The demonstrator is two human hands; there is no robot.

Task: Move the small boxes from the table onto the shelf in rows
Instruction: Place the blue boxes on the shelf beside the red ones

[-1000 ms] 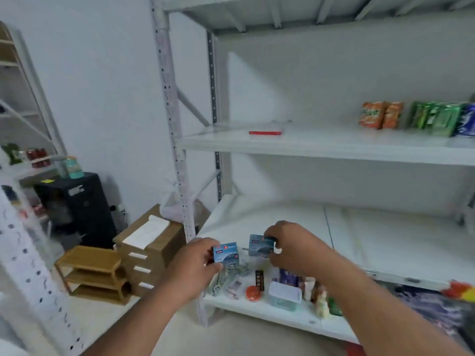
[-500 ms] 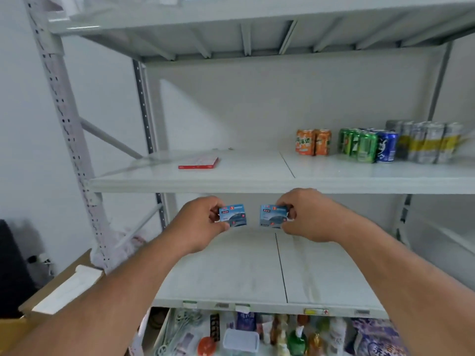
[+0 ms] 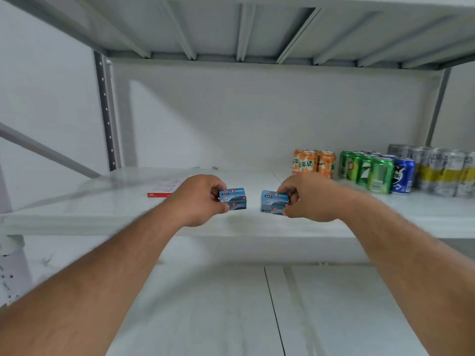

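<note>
Both hands are stretched out over the front part of a white metal shelf (image 3: 77,209). My left hand (image 3: 198,200) pinches a small blue box (image 3: 233,199) between thumb and fingers. My right hand (image 3: 307,199) pinches a second small blue box (image 3: 273,202) of the same print. The two boxes sit side by side with a small gap between them, low over the shelf board. I cannot tell whether either box touches the board.
A flat red-edged card (image 3: 164,189) lies on the shelf left of my left hand. Orange cans (image 3: 313,162), green cans (image 3: 366,172), a blue can (image 3: 403,177) and silver-yellow cans (image 3: 442,170) stand at the right. Another shelf board (image 3: 334,312) lies below.
Both hands have risen from below the shelf edge to over the shelf board, each still holding its blue box. The view has tilted upward and closer to the shelf.
</note>
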